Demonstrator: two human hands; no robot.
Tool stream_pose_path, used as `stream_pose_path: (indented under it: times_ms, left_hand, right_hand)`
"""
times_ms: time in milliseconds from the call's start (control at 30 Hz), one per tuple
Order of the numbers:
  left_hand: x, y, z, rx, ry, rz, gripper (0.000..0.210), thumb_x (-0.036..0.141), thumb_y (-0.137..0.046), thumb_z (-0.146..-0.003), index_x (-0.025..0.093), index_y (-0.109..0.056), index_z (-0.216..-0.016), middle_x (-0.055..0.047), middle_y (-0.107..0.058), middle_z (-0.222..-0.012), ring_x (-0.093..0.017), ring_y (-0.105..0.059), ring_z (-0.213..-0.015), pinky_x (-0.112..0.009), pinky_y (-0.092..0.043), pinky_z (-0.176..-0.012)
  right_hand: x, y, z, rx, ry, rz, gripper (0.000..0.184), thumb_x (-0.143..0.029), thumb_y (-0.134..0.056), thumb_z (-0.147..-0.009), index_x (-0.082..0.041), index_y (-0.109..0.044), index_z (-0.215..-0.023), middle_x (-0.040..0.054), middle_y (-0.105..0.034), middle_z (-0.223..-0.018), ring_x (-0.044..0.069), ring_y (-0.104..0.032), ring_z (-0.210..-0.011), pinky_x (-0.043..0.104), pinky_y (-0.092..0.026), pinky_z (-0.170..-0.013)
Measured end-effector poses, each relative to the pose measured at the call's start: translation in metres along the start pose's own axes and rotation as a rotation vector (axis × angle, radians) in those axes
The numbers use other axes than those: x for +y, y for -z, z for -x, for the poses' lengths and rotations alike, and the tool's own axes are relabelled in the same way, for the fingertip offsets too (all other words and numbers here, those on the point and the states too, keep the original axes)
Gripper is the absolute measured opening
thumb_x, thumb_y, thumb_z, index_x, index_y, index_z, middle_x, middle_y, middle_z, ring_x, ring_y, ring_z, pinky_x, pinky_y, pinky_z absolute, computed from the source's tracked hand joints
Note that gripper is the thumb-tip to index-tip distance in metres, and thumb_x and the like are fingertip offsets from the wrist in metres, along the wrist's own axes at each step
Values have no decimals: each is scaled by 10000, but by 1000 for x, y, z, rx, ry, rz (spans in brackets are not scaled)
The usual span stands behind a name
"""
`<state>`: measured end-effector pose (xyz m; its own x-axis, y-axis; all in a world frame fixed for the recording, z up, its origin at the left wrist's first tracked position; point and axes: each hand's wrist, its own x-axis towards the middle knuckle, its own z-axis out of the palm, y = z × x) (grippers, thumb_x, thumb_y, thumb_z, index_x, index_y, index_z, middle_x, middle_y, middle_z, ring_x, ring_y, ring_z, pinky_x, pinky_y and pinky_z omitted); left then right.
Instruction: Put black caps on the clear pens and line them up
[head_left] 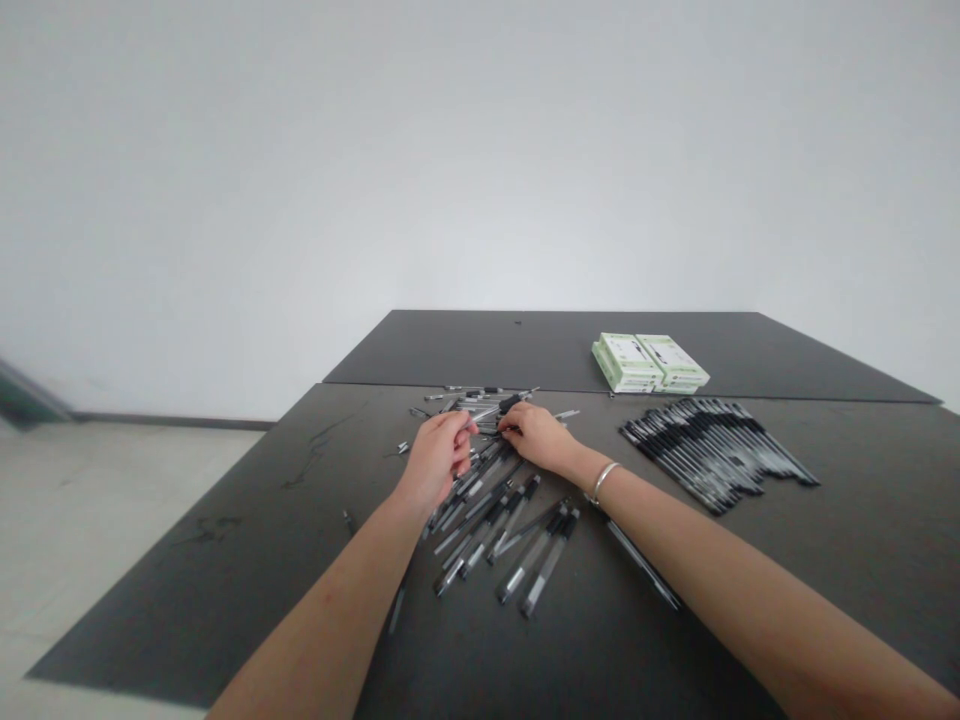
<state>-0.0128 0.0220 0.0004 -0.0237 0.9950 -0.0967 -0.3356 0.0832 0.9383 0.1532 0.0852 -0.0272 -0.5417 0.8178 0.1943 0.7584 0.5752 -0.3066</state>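
Note:
My left hand (441, 452) is closed in a pinch on a clear-barrelled pen (486, 413), which points away to the right over the pile. Beside it, my right hand (538, 436) wears a bracelet at the wrist, and its fingertips press together low among the pens. What lies between those fingertips is hidden. Loose pens (471, 545) with clear barrels and black grips spread under and in front of both hands, at mixed angles. Another pen (641, 562) lies partly beneath my right forearm.
To the right, several pens lie side by side in a neat row (709, 450). Green-and-white boxes (651, 362) are stacked behind it. The dark tabletop (247, 560) has a seam across it, and its left edge drops to a pale floor. A white wall stands behind.

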Motion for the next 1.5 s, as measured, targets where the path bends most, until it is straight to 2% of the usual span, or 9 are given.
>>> stream_pose_path:
  times_ms: [433, 600, 767, 900, 1033, 1133, 1267, 1367, 1500]
  left_hand:
    - [-2, 0, 1, -19, 1, -18, 232, 343, -647, -703, 146, -546, -631, 97, -333, -482, -20, -248, -326, -154, -228, -295]
    - [-3, 0, 1, -39, 2, -30, 236, 345, -652, -698, 143, -553, -628, 94, -327, -484, -19, -244, -330, -154, -226, -295]
    - [-5, -1, 2, -68, 12, -51, 245, 357, -636, -718, 142, -555, -632, 90, -334, -491, -20, -236, -337, -155, -225, -292]
    - [-5, -3, 4, -86, 43, -74, 248, 352, -635, -724, 139, -547, -631, 90, -335, -491, -18, -233, -336, -155, -214, -293]
    - [-7, -3, 4, -109, 68, -91, 260, 360, -644, -727, 136, -548, -637, 90, -341, -493, -15, -230, -340, -152, -220, -296]
    - [-9, -2, 3, -118, 72, -102, 260, 362, -640, -735, 137, -548, -642, 91, -338, -495, -16, -226, -341, -151, -224, -295]
    - [-12, -2, 2, -133, 75, -116, 258, 360, -631, -750, 140, -543, -646, 91, -332, -497, -17, -219, -340, -149, -211, -292]
    - [-12, -3, 3, -159, 90, -130, 258, 358, -635, -756, 143, -538, -653, 91, -330, -500, -17, -228, -342, -147, -211, -296]
    - [-14, -5, 5, -183, 103, -177, 281, 385, -639, -766, 144, -538, -663, 92, -332, -495, -16, -224, -341, -144, -205, -299]
  right_hand:
    - [-1, 4, 2, -30, -27, 41, 173, -113, -582, -815, -125, -726, -911, 125, -704, -938, 223, -636, -904, 271, -447, -815]
    - [-3, 16, 22, 24, -24, 29, 251, -92, -501, -856, -118, -717, -979, 120, -695, -963, 206, -627, -935, 264, -438, -852]
    - [-2, 25, 50, 42, -62, 19, 308, -34, -503, -811, -135, -713, -1012, 101, -699, -973, 195, -643, -906, 256, -455, -838]
    - [-3, 30, 68, 75, -91, -28, 318, -5, -491, -791, -110, -706, -1000, 123, -700, -964, 193, -663, -860, 256, -476, -802]
    - [-8, 37, 81, 95, -135, -221, 343, 0, -430, -812, -108, -665, -1038, 108, -710, -928, 155, -686, -766, 249, -500, -748]
    - [-10, 38, 90, 130, -217, -453, 244, -137, -460, -868, -150, -638, -1034, 49, -713, -760, 153, -680, -677, 257, -514, -671]
    - [-7, 34, 98, 125, -291, -800, 180, -326, -520, -866, -175, -610, -903, -10, -632, -609, 127, -592, -495, 233, -476, -497]
    - [-3, 32, 101, 154, -294, -994, 247, -425, -524, -866, -183, -578, -872, -11, -617, -653, 109, -573, -495, 219, -454, -460]
    - [-2, 37, 105, 183, -287, -1094, 278, -452, -586, -822, -175, -579, -851, 26, -642, -758, 114, -589, -584, 229, -473, -506]
